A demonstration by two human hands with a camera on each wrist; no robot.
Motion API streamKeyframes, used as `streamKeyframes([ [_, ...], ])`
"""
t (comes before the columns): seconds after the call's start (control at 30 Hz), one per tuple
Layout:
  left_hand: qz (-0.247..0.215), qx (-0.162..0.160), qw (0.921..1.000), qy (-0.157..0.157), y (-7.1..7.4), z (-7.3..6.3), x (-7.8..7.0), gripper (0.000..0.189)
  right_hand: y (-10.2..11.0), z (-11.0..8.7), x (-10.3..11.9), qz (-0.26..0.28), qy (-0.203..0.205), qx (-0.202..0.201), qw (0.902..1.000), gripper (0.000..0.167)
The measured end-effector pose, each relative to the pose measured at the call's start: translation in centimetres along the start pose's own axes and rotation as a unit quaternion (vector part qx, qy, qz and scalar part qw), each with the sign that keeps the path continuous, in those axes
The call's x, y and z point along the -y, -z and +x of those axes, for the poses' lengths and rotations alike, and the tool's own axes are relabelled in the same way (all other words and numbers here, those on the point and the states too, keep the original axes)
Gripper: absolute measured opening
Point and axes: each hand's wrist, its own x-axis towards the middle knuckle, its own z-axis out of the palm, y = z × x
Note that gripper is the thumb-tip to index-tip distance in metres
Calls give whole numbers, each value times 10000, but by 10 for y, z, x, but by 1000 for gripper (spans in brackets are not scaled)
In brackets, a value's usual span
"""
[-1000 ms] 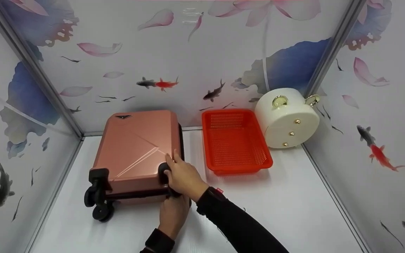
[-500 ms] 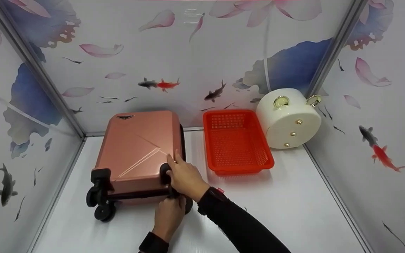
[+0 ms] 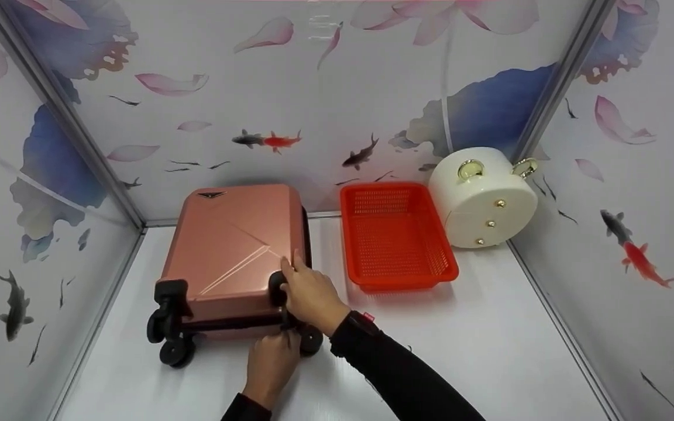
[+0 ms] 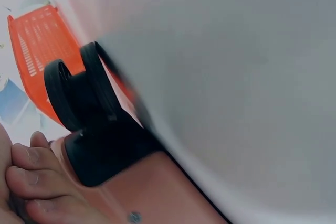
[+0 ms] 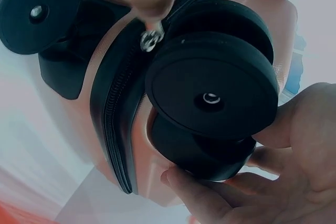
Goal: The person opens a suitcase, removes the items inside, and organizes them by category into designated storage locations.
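Note:
A rose-pink hard-shell suitcase (image 3: 231, 240) lies flat on the white table, wheels toward me. My left hand (image 3: 272, 362) is at its near side, pinching the metal zipper pull (image 5: 152, 39), which shows below the fingertips in the right wrist view. A black zipper (image 5: 118, 87) runs between the two shell halves. With my right hand (image 3: 316, 295) I hold the near right corner by a black caster wheel (image 5: 210, 95), thumb on one side and fingers on the other. The left wrist view shows curled left fingers (image 4: 39, 177) beside another wheel (image 4: 84, 90); the pull is hidden there.
A red plastic basket (image 3: 398, 280) stands right of the suitcase. Behind it to the right, a white round case (image 3: 486, 199) with gold rings and studs leans in the corner. Printed wall panels (image 3: 313, 88) enclose the back and both sides.
My left hand has moved leftward along the suitcase's near side with the zipper pull, uncovering the near right lower wheel. The right hand keeps its hold on the corner.

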Motion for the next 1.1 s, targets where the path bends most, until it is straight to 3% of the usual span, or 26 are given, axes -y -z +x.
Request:
streamKeyframes([
  [0.33,383,620,9965,406,30,-13,37,57,-2,-2,-4,-83,7,-20,10000,61],
  [0.5,542,413,9966,463,44,-16,60,57,-2,-2,-4,-4,37,32,10000,61],
  [0.63,716,-62,9967,369,59,-19,87,51,-2,-1,-4,46,3,59,10000,62],
  [0.73,708,-345,9944,702,75,-21,110,49,-1,-1,-4,88,-23,104,9999,62],
  [0.8,679,-341,9917,1038,86,-22,124,50,0,-2,-4,112,-48,144,9998,62],
  [0.87,608,-220,9886,1359,95,-21,136,53,0,-2,-4,132,-89,176,9997,62],
  [1.1,529,171,9781,2004,116,-18,164,52,-1,-1,0,114,-109,208,9997,62],
])
